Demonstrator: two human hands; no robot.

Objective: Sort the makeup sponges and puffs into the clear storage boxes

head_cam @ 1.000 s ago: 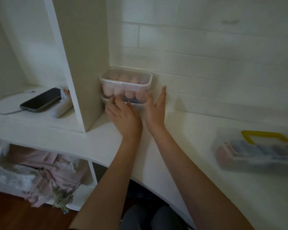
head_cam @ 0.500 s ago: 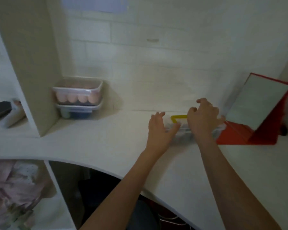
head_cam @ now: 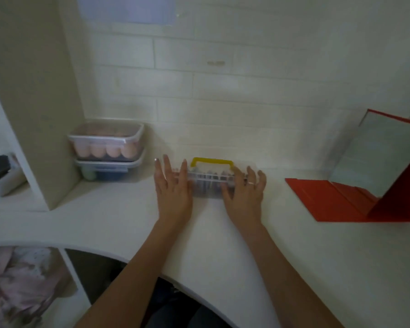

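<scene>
A second ago both hands were at the stacked pair of lidded clear storage boxes (head_cam: 107, 151) in the corner by the shelf upright; the person has since turned away from them and come over to the clear plastic box with the yellow handle (head_cam: 211, 179) in the middle of the white table (head_cam: 317, 268). The left hand (head_cam: 172, 188) now lies against that box's left end, fingers straight and spread. The right hand (head_cam: 244, 190), with a ring on one finger, covers the right end, fingers loosely bent over the top edge; I cannot tell whether it truly grips.

I take that to mean the stack is finished and put away: the top box shows a row of pink egg-shaped makeup sponges (head_cam: 105, 150) behind its wall, the lower one something blue and green. The handled box, holding dark pieces too blurred to name, looks next to be moved or opened.

A red folding stand with a mirror (head_cam: 365, 183) sits well to the right. No brand, label or writing is legible anywhere.
</scene>
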